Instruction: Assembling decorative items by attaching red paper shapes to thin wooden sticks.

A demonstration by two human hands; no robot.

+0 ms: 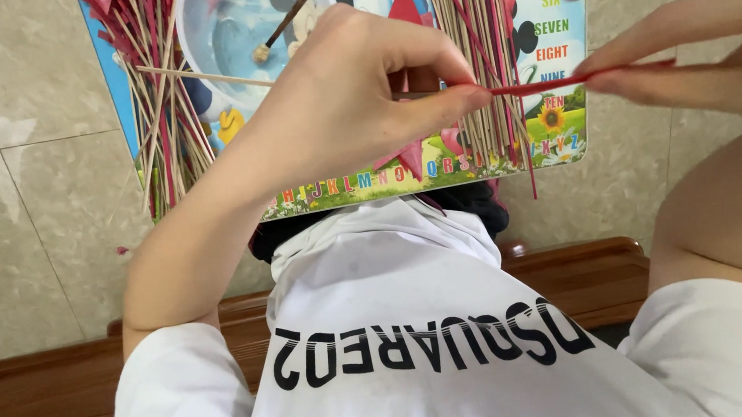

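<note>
Pinching a thin red strip [555, 84] between them, both hands are working just above a small colourful table [572, 122]. The left hand [353, 95] is curled nearly closed, thumb and forefinger pressing one end of the strip; the right hand [693, 42] is gripping the other end between thumb and a lower finger, while its upper fingers are spreading loosely open. The strip is hanging taut in the air between the two hands, over the right bundle of sticks [474, 59].

Judging from the tension, the strip is looking thin enough to tear or slip from the fingertips if either hand is pulling harder. The left wrist is also hovering close to a pale blue bowl [216, 35] holding a stick with a dabbed end [290, 16], so a sideways swing could be knocking it.

Room is tight: another bundle of sticks [160, 101] is overhanging the table's left edge, and the right bundle is reaching the near edge, where a nudge could be sending sticks onto the tiled floor [26, 200]. Open space is lying mostly above the table and toward the person's lap.
</note>
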